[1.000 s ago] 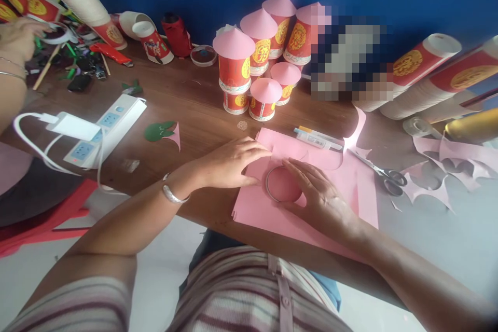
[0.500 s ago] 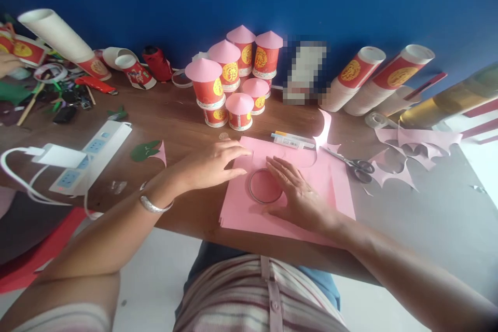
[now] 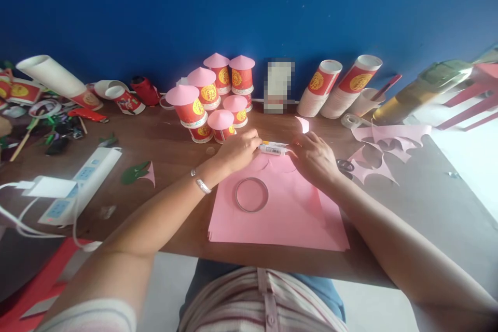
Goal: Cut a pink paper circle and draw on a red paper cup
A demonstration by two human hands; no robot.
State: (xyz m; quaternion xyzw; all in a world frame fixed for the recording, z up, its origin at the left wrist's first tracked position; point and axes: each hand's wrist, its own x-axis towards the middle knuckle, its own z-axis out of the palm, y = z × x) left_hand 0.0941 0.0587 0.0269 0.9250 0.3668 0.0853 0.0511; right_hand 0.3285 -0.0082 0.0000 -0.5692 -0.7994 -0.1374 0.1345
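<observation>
At the far edge of the pink paper sheets [image 3: 288, 218], my left hand [image 3: 243, 148] has its fingers closed at the left end of an orange-and-white pen [image 3: 265, 142]. A white tube [image 3: 272, 150] with a printed label lies right beside the pen. My right hand [image 3: 314, 155] has curled fingers close to the other ends of both; what it grips is hidden. Beyond its knuckles a pink paper scrap [image 3: 303, 124] sticks out. On the top sheet, nearer to me, a thin round ring [image 3: 252, 211] lies flat. Scissors [image 3: 345, 166] are partly covered by my right hand.
Red paper cups with pink cone tops [image 3: 182, 104] stand at the back. Two tilted cup stacks [image 3: 314, 104], tape [image 3: 350, 121] and a bottle [image 3: 420, 91] are right. Cut pink scraps [image 3: 377, 166] lie right; a power strip [image 3: 83, 184] with cables lies left.
My right hand has left the ring and moved up to the paper's far edge. My left hand has moved right, fingers closing at the pen. The view has tilted up and shifted right.
</observation>
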